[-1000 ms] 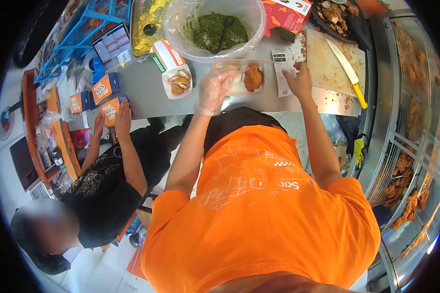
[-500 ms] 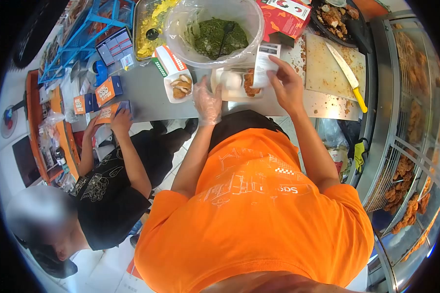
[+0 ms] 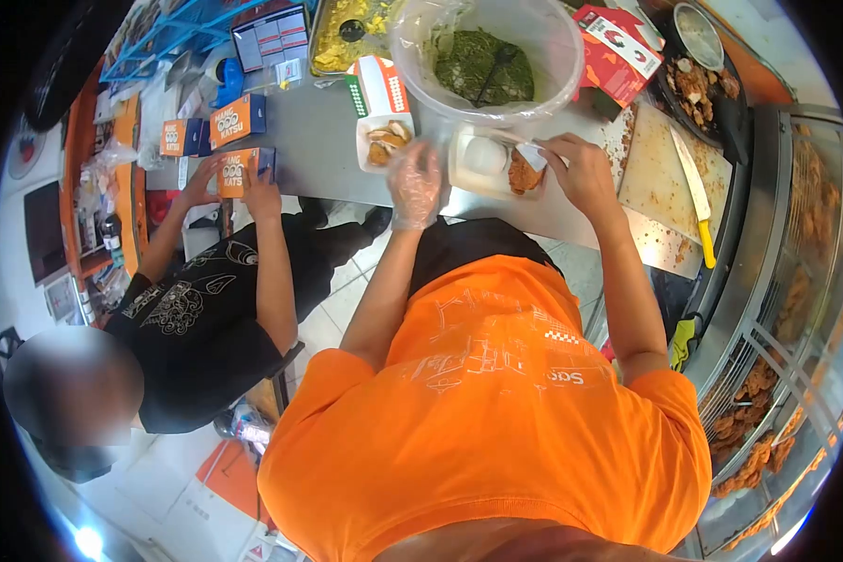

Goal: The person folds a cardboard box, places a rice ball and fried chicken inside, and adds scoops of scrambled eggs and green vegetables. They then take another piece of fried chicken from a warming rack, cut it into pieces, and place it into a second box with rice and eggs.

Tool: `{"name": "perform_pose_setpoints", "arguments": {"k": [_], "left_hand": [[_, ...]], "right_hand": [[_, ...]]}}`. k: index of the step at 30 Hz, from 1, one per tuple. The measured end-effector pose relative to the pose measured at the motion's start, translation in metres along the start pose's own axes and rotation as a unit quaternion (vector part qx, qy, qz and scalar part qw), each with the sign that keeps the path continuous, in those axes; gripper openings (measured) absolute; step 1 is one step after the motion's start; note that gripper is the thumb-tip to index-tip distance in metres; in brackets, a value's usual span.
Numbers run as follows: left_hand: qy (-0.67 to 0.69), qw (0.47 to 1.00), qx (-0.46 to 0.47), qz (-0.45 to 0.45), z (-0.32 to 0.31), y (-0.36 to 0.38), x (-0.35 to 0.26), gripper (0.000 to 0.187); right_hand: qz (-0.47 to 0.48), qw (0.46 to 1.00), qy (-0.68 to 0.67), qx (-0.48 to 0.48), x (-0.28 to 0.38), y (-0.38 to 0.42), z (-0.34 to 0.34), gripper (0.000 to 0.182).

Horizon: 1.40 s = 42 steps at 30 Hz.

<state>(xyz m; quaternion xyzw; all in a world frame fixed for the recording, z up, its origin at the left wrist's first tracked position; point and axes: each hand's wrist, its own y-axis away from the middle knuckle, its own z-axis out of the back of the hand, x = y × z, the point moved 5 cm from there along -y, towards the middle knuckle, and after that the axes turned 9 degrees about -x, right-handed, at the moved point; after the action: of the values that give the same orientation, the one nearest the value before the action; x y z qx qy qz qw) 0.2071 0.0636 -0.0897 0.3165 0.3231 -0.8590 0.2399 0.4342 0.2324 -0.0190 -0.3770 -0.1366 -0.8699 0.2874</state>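
A shallow white rectangular tray [image 3: 495,190] lies between the two hands, just left of the right hand [image 3: 581,169]. It holds a smooth, rounded white mound [image 3: 485,155] on its left side and a reddish-brown fried piece [image 3: 525,178] on its right. Beyond the left hand [image 3: 415,185], a white box with red and green markings [image 3: 375,129] stands open, holding golden-brown pieces [image 3: 389,141]. Beyond the tray and between the hands is a large translucent plastic tub [image 3: 416,47] containing chopped dark green leaves [image 3: 485,70]. Beyond the right hand and farther right, a round black pan [image 3: 667,97] bears browned fried chunks [image 3: 691,82].

The bare right hand is pinched narrow, its fingertips closed on a small white paper slip [image 3: 534,155] over the fried piece. The left hand, in a clear plastic glove, has its fingers loosely bent near the tray's left end; whether it grips anything, I cannot tell.
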Motion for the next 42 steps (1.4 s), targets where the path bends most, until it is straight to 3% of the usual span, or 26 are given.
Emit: {"name": "perform_pose_setpoints", "arguments": {"k": [2, 3, 4, 6, 8, 9, 10, 11, 14, 16, 17, 18, 19, 21, 24, 28, 30, 33, 35, 36, 37, 38, 41, 42], "left_hand": [[-0.144, 0.982, -0.093, 0.081, 0.025, -0.022, 0.015, 0.029], [-0.231, 0.957, -0.174, 0.039, 0.036, -0.027, 0.025, 0.033], [-0.233, 0.955, -0.182, 0.042, 0.041, -0.032, 0.043, 0.033], [-0.215, 0.949, -0.172, 0.152, 0.05, -0.04, 0.102, 0.039], [-0.198, 0.954, -0.151, 0.164, 0.056, -0.047, 0.152, 0.041], [-0.193, 0.954, -0.063, 0.22, 0.06, -0.052, 0.161, 0.04], [-0.185, 0.943, 0.028, 0.274, 0.064, -0.053, 0.17, 0.039], [-0.187, 0.942, 0.021, 0.278, 0.077, -0.057, 0.173, 0.039], [-0.253, 0.92, 0.01, 0.3, 0.12, -0.077, 0.193, 0.034], [-0.262, 0.92, -0.009, 0.29, 0.144, -0.102, 0.204, 0.031], [-0.256, 0.926, -0.019, 0.277, 0.155, -0.12, 0.204, 0.029], [-0.244, 0.934, -0.028, 0.26, 0.163, -0.141, 0.202, 0.028], [-0.228, 0.942, -0.038, 0.242, 0.169, -0.161, 0.198, 0.027], [-0.182, 0.961, -0.047, 0.201, 0.173, -0.205, 0.185, 0.024], [-0.107, 0.98, -0.034, 0.163, 0.158, -0.264, 0.164, 0.021], [-0.04, 0.986, 0.002, 0.16, 0.111, -0.292, 0.156, 0.015], [-0.028, 0.986, 0.035, 0.16, 0.086, -0.294, 0.157, 0.012], [-0.046, 0.98, 0.102, 0.165, 0.044, -0.304, 0.167, 0.012], [-0.06, 0.973, 0.164, 0.154, 0.0, -0.299, 0.174, 0.018], [-0.059, 0.972, 0.17, 0.154, -0.018, -0.298, 0.174, 0.018], [-0.055, 0.977, 0.162, 0.126, -0.033, -0.298, 0.169, 0.02], [-0.051, 0.982, 0.155, 0.098, -0.044, -0.294, 0.165, 0.022], [-0.055, 0.975, 0.183, 0.118, -0.074, -0.286, 0.169, 0.019], [-0.053, 0.975, 0.182, 0.119, -0.082, -0.284, 0.173, 0.019]], "right_hand": [[0.009, 1.0, 0.008, -0.001, 0.008, -0.001, 0.001, 0.023], [0.014, 1.0, 0.016, -0.002, 0.012, -0.001, 0.002, 0.026], [0.023, 1.0, 0.017, 0.0, 0.014, 0.0, 0.0, 0.026], [0.111, 0.98, 0.051, -0.157, 0.025, 0.003, 0.009, 0.032], [0.159, 0.946, 0.171, -0.225, 0.069, 0.006, 0.029, 0.032], [0.176, 0.929, 0.21, -0.248, 0.091, 0.008, 0.037, 0.032], [0.116, 0.956, 0.147, -0.228, 0.102, 0.008, 0.039, 0.032], [0.052, 0.974, 0.085, -0.205, 0.113, 0.001, 0.038, 0.033], [0.071, 0.991, -0.009, -0.116, 0.209, -0.043, -0.003, 0.029], [0.149, 0.984, 0.071, -0.072, 0.245, -0.1, -0.059, 0.024], [0.171, 0.969, 0.171, -0.04, 0.248, -0.138, -0.101, 0.024], [0.165, 0.969, 0.182, -0.031, 0.244, -0.178, -0.141, 0.023], [0.066, 0.978, 0.2, 0.016, 0.237, -0.218, -0.178, 0.027], [-0.044, 0.978, 0.205, 0.004, 0.21, -0.27, -0.233, 0.032], [-0.125, 0.956, 0.262, -0.05, 0.151, -0.309, -0.282, 0.033], [-0.168, 0.951, 0.259, -0.011, 0.141, -0.325, -0.287, 0.032], [0.005, 0.922, 0.384, 0.037, 0.147, -0.329, -0.292, 0.028], [-0.083, 0.929, 0.359, 0.02, 0.136, -0.35, -0.272, 0.032], [-0.02, 0.923, 0.377, -0.072, 0.127, -0.365, -0.239, 0.029], [-0.089, 0.915, 0.393, -0.025, 0.143, -0.375, -0.216, 0.023], [-0.056, 0.891, 0.451, -0.018, 0.143, -0.381, -0.205, 0.024], [0.072, 0.86, 0.502, -0.049, 0.142, -0.376, -0.2, 0.027], [0.098, 0.836, 0.538, 0.033, 0.106, -0.369, -0.221, 0.028], [0.042, 0.862, 0.501, 0.069, 0.109, -0.356, -0.232, 0.027]]}}
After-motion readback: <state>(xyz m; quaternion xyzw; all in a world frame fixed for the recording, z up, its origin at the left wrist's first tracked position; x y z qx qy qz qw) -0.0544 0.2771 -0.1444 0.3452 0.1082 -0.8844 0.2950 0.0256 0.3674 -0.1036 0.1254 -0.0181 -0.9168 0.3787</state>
